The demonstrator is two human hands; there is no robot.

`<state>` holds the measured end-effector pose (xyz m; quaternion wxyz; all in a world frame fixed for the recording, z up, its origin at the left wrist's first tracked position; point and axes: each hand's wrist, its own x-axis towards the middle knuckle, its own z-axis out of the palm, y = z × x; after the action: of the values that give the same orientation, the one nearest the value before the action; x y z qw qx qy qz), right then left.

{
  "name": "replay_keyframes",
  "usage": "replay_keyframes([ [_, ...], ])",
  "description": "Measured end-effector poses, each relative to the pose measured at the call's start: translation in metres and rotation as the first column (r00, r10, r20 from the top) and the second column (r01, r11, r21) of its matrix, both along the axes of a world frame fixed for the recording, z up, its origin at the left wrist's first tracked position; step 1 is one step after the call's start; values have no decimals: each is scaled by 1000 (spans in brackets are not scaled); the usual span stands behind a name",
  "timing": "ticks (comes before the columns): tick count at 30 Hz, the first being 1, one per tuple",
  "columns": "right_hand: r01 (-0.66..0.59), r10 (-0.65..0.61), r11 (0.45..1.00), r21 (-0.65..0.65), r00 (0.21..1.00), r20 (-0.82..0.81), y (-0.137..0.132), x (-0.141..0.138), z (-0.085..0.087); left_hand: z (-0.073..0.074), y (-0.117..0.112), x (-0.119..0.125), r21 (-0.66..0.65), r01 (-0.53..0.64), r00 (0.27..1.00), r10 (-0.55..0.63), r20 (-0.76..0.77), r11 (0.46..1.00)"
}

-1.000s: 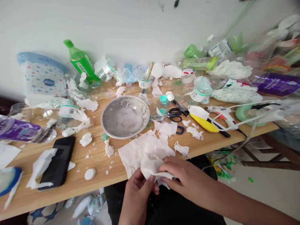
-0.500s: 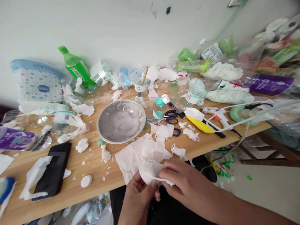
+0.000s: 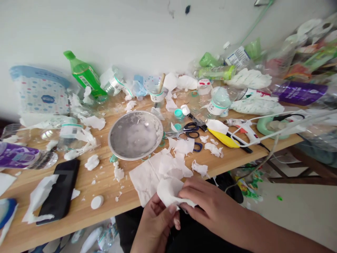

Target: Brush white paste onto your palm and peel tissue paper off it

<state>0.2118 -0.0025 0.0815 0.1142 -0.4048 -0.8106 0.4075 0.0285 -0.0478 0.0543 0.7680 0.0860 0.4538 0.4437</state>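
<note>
A piece of white tissue paper (image 3: 170, 189) is held between both hands at the table's front edge. My left hand (image 3: 156, 223) pinches its lower left side, thumb on top. From the right, my right hand (image 3: 201, 198) grips the other side with bent fingers; its fingertips are partly hidden by the paper. Torn tissue sheets (image 3: 147, 175) lie flat on the wood just beyond the hands. Behind them stands a metal bowl (image 3: 135, 135) with cloudy whitish liquid in it.
Scissors (image 3: 192, 130), a yellow-handled cutter (image 3: 223, 138) and a glue gun (image 3: 243, 128) with a cable lie to the right. A phone (image 3: 61, 189) under torn paper and a white cap (image 3: 97, 202) lie left. Plastic bottles, including a green one (image 3: 85, 75), line the wall.
The tissue paper between my hands has shifted slightly, its right flap now folded a little differently. Both hands keep their grip almost in place; the view has moved slightly.
</note>
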Motion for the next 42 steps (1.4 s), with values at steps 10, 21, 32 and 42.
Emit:
replay_keyframes([
  [10,103,-109,935,-339,994,1,10,6,35,-5,-3,-11,140,115,977,-87,-195,983],
  [21,97,-150,940,-327,979,-139,3,-13,13,-3,-9,-16,167,108,985,-83,-150,980],
  [32,66,-82,991,-115,986,-145,-4,-9,8,3,-7,-9,43,59,996,-55,-68,997],
  [42,21,-5,994,104,988,-155,0,-7,2,1,-2,-8,50,92,996,-91,-11,995],
])
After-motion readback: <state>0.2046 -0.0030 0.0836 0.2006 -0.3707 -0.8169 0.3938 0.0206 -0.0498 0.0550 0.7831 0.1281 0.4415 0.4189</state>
